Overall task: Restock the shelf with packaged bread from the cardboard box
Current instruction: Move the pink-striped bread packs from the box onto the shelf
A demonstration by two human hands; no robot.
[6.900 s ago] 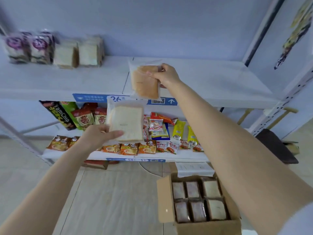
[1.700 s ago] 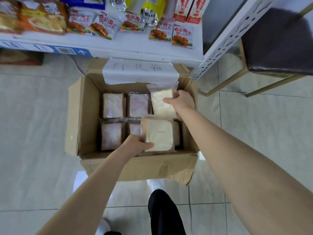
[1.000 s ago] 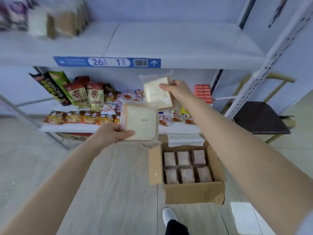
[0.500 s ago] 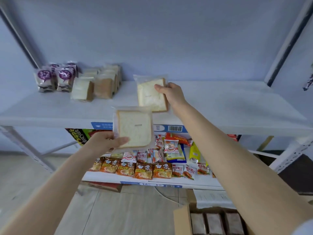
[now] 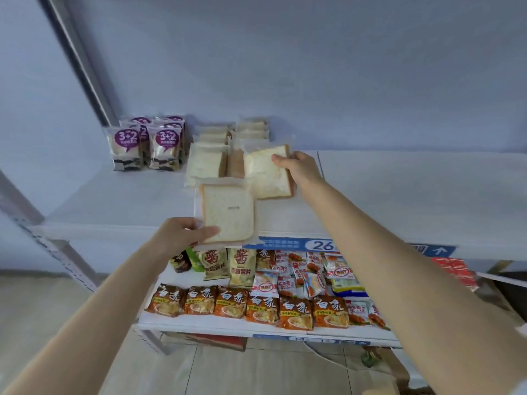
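My right hand (image 5: 296,166) grips a clear-wrapped pack of white bread (image 5: 266,173) by its top right corner, over the upper white shelf (image 5: 399,189), close beside the rows of bread packs (image 5: 208,155) standing there. My left hand (image 5: 182,233) holds a second bread pack (image 5: 228,213) by its lower left corner, in front of the shelf's front edge. The cardboard box is out of view.
Purple-labelled bread packs (image 5: 145,146) stand at the back left of the upper shelf. The lower shelf (image 5: 256,323) carries rows of orange noodle packets (image 5: 256,306) and other snacks. A grey upright (image 5: 77,55) rises at the left. Tiled floor lies below.
My right hand has carried its bread pack left and further in, up to the stocked rows. The left hand's pack has risen to the shelf edge. The view has shifted, and the box has left it.
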